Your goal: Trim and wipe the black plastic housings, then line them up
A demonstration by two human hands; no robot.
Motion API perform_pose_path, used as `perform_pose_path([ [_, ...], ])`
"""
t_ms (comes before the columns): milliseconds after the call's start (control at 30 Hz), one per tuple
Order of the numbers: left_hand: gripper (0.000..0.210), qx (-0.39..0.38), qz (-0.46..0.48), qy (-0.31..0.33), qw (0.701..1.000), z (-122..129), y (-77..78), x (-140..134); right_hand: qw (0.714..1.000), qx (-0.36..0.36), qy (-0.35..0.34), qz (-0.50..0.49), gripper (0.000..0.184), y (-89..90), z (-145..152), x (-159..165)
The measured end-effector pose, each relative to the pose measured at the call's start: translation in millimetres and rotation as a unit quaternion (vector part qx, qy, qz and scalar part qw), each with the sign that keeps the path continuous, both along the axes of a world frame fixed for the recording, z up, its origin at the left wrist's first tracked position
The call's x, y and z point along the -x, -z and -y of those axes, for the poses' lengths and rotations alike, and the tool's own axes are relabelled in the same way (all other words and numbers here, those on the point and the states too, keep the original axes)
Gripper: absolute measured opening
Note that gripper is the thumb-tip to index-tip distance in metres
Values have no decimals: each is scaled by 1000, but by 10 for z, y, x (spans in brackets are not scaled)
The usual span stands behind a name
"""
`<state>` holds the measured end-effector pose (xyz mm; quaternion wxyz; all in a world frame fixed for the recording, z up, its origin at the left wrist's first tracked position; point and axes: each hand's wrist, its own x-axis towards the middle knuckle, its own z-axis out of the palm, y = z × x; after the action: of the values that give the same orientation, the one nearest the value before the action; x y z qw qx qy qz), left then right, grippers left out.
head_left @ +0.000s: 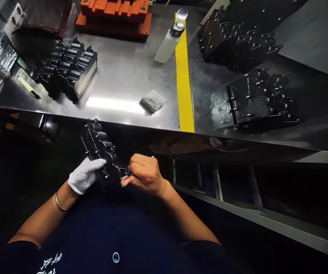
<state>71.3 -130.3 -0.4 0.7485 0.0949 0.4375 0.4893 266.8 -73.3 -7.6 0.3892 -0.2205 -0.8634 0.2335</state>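
My left hand (84, 176), in a white glove, grips a black moulded plastic part (97, 146) by its lower left side, thumb across its face. The part has a row of rounded ribs, thin ridges and small screw bosses, and is held tilted in front of the bench edge. My right hand (144, 173) is bare and closed, its thumb and forefinger at the lug on the part's lower right corner. Whatever lies inside those curled fingers is hidden; a small pale spot shows by the knuckles.
On the metal bench (118, 68) stand stacked black parts (69, 70), an orange fixture (114, 23), a white bottle with a metal top (166, 45) and a small grey block (153, 101). Yellow tape (184, 80) crosses the bench. More black parts (255, 99) lie right; a metal frame (238, 207) is below.
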Motion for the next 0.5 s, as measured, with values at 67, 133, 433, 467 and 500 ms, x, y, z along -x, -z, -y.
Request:
perform_pose_path([
  [67,31,27,15,-14,999,12,13,-19,1000,-11,17,6,53,1,-6,-2],
  [133,25,45,32,-19,998,19,13,-43,999,-8,37,1,51,0,-8,-3],
  [433,29,85,83,-15,993,18,26,-54,996,79,-5,-41,48,-4,-21,-38],
  [467,33,85,108,5,991,27,21,-34,990,117,-7,-80,45,6,-46,-65],
  [500,38,87,137,33,986,38,10,-17,981,154,11,-121,40,17,-78,-96],
])
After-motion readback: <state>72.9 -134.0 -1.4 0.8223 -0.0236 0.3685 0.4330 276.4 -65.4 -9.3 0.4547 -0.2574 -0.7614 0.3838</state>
